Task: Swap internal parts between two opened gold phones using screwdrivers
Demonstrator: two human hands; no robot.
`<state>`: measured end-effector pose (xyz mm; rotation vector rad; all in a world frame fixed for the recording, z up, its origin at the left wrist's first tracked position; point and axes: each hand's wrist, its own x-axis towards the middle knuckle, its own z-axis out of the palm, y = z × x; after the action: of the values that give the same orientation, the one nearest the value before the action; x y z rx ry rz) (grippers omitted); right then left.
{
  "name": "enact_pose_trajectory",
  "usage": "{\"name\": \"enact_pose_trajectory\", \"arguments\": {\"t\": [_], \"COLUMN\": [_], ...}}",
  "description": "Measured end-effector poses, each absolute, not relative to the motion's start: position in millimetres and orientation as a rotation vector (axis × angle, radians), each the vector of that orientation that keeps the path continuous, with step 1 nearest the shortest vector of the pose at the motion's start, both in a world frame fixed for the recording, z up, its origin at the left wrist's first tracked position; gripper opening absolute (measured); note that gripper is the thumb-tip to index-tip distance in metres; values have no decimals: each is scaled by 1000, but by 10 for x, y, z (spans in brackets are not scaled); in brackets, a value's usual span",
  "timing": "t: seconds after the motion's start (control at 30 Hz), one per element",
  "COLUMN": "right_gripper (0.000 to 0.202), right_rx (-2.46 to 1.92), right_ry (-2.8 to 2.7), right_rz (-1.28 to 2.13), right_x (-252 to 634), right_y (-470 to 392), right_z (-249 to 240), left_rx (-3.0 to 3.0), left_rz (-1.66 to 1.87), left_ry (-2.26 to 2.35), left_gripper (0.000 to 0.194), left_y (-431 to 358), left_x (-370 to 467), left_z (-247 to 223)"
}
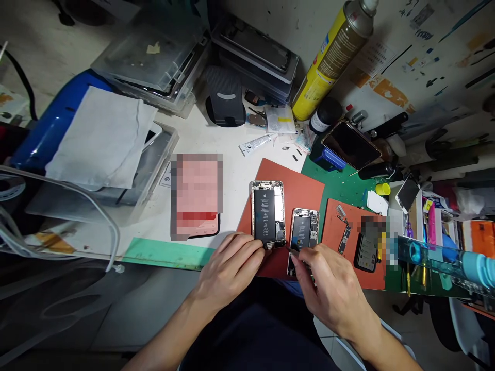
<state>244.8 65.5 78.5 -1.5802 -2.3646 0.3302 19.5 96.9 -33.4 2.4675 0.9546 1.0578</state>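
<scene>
Right hand (328, 278): thumb and index finger pinch a thin tool (291, 251), its tip at the lower right corner of the larger opened phone (280, 206). Left hand (232, 263): fingers curled and close together at that phone's lower left corner; can't tell if they pinch anything. Larger phone lies face up on a red mat (297, 180), black battery (264, 211) exposed. Just to its right, 1 smaller opened phone (305, 226), partly under the right hand.

Further right: second red mat (332, 214) with 1 small circuit board (344, 239) and 1 phone with lit screen (366, 252), partly blurred out. Green mat (315, 167) beneath. Left of the larger phone, another phone (203, 228), mostly pixelated, on the white worktop (236, 178).

Back: white tube (255, 145), black phone stand (225, 98), yellow spray can (327, 62), black jar (326, 116), 1 dark-screened phone (351, 145) propped up. Far left: clear plastic box (150, 64), white sheet (102, 139) draped over something blue. Far right: blue bottle (435, 257), lying across the edge.
</scene>
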Motion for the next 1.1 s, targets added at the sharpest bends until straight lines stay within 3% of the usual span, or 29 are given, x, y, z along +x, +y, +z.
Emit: {"name": "enact_pose_trajectory", "arguments": {"t": [0.77, 0.97, 1.1], "right_gripper": [10, 11, 16], "right_rx": [-1626, -1741, -1801], "right_ry": [-2106, -1711, -1332], "right_rz": [366, 415, 648], "right_x": [2499, 2593, 2635], "right_y": [539, 431, 405], "right_z": [654, 613, 558], "left_rx": [2443, 2376, 2325], "left_rz": [1045, 1020, 997], "left_ry": [993, 989, 978], "left_gripper": [23, 23, 30], "left_y": [980, 995, 1007], "left_x": [236, 236, 264], "left_z": [-276, -240, -135]}}
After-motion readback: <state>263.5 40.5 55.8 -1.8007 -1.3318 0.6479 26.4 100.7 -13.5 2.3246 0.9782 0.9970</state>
